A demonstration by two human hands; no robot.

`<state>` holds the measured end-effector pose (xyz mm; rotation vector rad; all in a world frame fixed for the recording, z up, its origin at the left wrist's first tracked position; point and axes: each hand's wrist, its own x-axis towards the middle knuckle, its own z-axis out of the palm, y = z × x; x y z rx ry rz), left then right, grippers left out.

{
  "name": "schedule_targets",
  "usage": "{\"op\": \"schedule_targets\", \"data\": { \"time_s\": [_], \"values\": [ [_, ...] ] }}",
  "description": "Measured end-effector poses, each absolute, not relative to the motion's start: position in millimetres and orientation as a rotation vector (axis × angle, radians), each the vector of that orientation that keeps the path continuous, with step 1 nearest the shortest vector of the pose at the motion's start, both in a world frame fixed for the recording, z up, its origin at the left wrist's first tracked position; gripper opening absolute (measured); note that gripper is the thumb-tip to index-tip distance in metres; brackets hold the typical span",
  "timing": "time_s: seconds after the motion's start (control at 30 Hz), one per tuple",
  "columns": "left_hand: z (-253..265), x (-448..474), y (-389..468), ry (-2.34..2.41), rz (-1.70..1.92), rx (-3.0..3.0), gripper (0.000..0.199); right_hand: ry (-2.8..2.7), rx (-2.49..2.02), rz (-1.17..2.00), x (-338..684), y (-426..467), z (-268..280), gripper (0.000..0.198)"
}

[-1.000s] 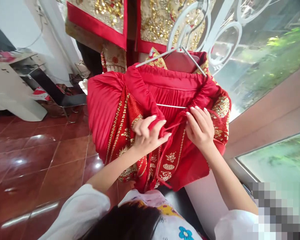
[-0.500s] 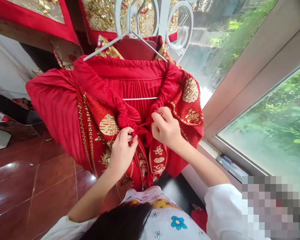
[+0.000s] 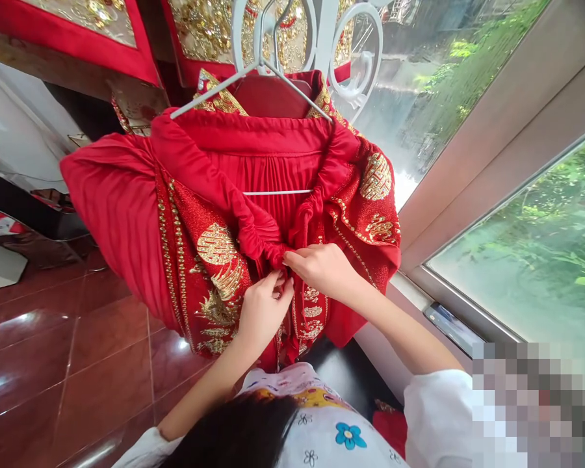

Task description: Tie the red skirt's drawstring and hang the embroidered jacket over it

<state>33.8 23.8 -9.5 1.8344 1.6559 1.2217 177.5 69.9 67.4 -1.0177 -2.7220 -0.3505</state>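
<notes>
Red satin with gold embroidery fills the head view: a pleated red skirt [image 3: 214, 214] hangs from a white wire hanger [image 3: 260, 71] in front of you, its gathered waistband [image 3: 253, 140] spread wide along the hanger and drawn together low down, just above your hands. Your left hand [image 3: 263, 312] comes up from below with the fingers curled and pinched on the red drawstring [image 3: 279, 260] where the two sides of the waistband meet. Your right hand [image 3: 324, 268] lies just beside it, touching, fingers closed on the same bunch of cord and cloth. The knot itself is hidden behind your fingertips, so how far it is tied cannot be told.

To do this tie well, keep both pinches close to the gathered ends, so the cord tightens at the join and not further down the panels. Pull evenly to both sides; a one-sided tug would likely slide the skirt along the hanger or tip it. Keep the embroidered gold panels [image 3: 219, 253] out of the loop, since beading may snag the cord.

The same view shows a window [image 3: 526, 247] to your right with a sill below it, another red and gold garment [image 3: 209, 26] hanging behind, and glossy red-brown floor tiles [image 3: 78, 364] to your left.
</notes>
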Motion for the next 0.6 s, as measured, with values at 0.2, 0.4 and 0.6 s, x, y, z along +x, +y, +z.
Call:
{"op": "schedule_targets", "data": {
  "time_s": [0.2,0.4,0.6],
  "values": [
    [-17,41,46,1.525,1.338,1.755,0.018,-2.609,-1.174,-0.077,172,65,69,0.014],
    [-12,44,50,1.267,1.396,1.475,0.014,-2.514,-1.024,0.080,170,62,65,0.020],
    [-15,48,52,1.124,1.371,1.338,0.022,-2.457,-1.045,0.202,167,64,58,0.018]
  ]
}}
